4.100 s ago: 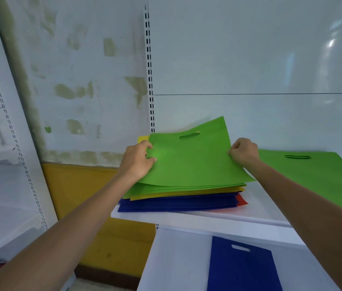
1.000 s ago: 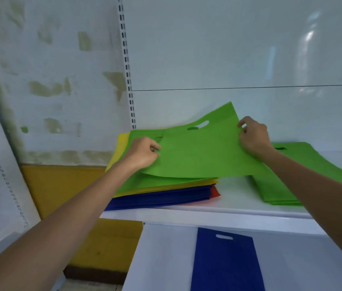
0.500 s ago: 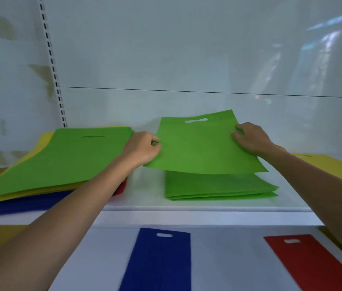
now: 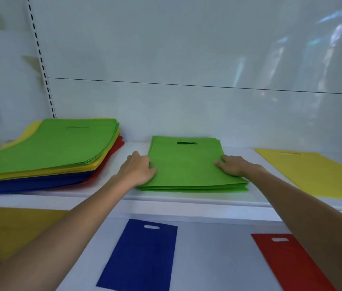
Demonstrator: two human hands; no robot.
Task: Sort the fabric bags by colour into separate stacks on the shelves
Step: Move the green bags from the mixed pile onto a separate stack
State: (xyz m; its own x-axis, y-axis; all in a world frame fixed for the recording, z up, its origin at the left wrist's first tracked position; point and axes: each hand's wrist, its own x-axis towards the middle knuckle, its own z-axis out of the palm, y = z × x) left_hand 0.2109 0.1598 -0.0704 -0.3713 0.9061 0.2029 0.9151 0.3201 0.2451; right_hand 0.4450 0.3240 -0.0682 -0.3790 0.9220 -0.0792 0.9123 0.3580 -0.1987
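The white back wall [image 4: 186, 49] of the shelving fills the upper half of the frame, crossed by a thin dark seam and flanked by slotted uprights at the left and far right edges. Below it the upper shelf [image 4: 186, 198] runs across the middle of the frame, and the lower shelf [image 4: 212, 259] takes up the bottom centre.

At the left of the frame, on the upper shelf, sits the mixed pile [image 4: 46, 156]: green bags on top, then yellow, with blue at the bottom and red edges showing at its right side. At the right edge of the frame a yellow bag [image 4: 313, 171] lies flat on the same shelf, well apart from the pile.

In the centre of the frame is the green stack [image 4: 186, 166], a few bags thick, lying flat with the handle cut-out toward the back wall. The edges of the bags are roughly lined up.

On the lower shelf a blue bag [image 4: 140, 255] lies flat at bottom centre, and a red bag [image 4: 287, 261] lies at bottom right, partly hidden by the right forearm.

The left hand [image 4: 138, 169] rests at the stack's left edge, fingers loosely spread, thumb side touching the top green bag. The right hand [image 4: 235, 164] lies palm down with fingers spread on the top bag near its right edge. Neither hand is closed around anything; both press or rest flat on the fabric.
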